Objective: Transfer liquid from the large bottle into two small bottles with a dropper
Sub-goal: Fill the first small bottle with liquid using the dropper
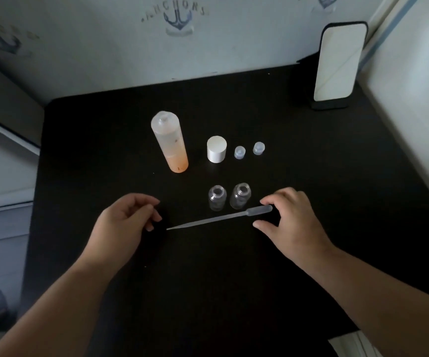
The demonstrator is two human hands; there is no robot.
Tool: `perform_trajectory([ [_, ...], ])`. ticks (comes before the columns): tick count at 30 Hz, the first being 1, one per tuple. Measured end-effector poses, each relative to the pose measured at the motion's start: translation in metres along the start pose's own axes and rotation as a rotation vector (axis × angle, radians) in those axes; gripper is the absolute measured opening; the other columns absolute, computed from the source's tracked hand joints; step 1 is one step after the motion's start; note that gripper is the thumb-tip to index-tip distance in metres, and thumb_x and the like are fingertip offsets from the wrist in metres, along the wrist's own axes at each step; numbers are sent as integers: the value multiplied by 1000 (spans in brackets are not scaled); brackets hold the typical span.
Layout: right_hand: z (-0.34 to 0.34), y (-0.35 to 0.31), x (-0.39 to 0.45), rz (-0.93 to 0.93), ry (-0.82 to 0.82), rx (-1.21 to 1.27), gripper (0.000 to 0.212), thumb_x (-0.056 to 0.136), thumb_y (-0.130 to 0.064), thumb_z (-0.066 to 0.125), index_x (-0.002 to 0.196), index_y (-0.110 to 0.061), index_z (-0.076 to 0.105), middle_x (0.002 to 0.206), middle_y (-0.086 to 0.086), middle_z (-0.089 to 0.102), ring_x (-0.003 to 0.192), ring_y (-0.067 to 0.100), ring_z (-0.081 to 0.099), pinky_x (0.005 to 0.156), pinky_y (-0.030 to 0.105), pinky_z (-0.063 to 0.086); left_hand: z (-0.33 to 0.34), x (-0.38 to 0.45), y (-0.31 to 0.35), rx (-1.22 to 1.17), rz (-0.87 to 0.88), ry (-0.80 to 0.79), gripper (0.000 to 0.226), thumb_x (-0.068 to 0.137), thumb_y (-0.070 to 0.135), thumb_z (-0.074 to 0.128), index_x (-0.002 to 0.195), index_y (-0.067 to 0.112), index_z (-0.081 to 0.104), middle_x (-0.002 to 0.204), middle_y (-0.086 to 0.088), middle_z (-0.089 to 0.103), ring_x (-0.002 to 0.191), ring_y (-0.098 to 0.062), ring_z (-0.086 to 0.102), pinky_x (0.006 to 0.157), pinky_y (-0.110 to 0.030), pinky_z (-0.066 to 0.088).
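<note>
Dropper [218, 219] lies on table [234, 279]; light, soft-bulbed, probably best pinched at bulb; right hand [289, 222] and left hand [128, 222] hover beside it, grips empty.

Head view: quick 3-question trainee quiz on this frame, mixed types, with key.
1. True or false: the big bottle is capped.
2. How many small bottles stand open? A) one B) two C) three
3. Fill in: the dropper lies on the ___.

Key: 1. False, the white cap stands beside it. 2. B, left vial and right vial. 3. Table, between the left hand and right hand.
</note>
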State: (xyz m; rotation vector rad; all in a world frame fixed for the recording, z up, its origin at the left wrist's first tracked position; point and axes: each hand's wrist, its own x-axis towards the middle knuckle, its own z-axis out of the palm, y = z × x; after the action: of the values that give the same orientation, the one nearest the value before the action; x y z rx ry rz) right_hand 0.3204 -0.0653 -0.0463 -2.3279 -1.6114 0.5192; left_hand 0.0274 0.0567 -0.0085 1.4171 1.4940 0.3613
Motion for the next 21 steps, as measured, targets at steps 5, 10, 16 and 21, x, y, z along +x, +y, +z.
perform_trajectory([
  [5,9,10,5,-153,38,12,38,76,-43,83,108,-30,68,108,-16,43,106,7,40,82,20,33,14,4,-2,-33,120,97,24,98,23,58,98,44,69,91,14,73,80,-2,69,71,-27,51],
  [10,11,12,3,-178,95,61,20,80,-40,82,92,-33,67,104,-17,48,103,3,42,77,11,32,19,1,-4,-67,225,175,20,98,20,58,102,37,69,89,15,72,79,-3,69,72,-29,52],
  [16,0,12,-14,-96,125,197,14,85,-41,77,85,-39,63,101,-15,56,98,3,53,73,19,39,17,-13,-5,-100,325,246,18,98,15,58,104,29,67,89,2,72,85,-15,68,72,-29,50],
  [21,4,6,-36,-2,198,329,12,89,-44,74,87,-36,66,92,-9,65,84,8,61,63,25,40,17,-37,-11,-122,396,237,15,99,16,57,107,26,65,92,1,70,85,-16,67,69,-28,48],
])
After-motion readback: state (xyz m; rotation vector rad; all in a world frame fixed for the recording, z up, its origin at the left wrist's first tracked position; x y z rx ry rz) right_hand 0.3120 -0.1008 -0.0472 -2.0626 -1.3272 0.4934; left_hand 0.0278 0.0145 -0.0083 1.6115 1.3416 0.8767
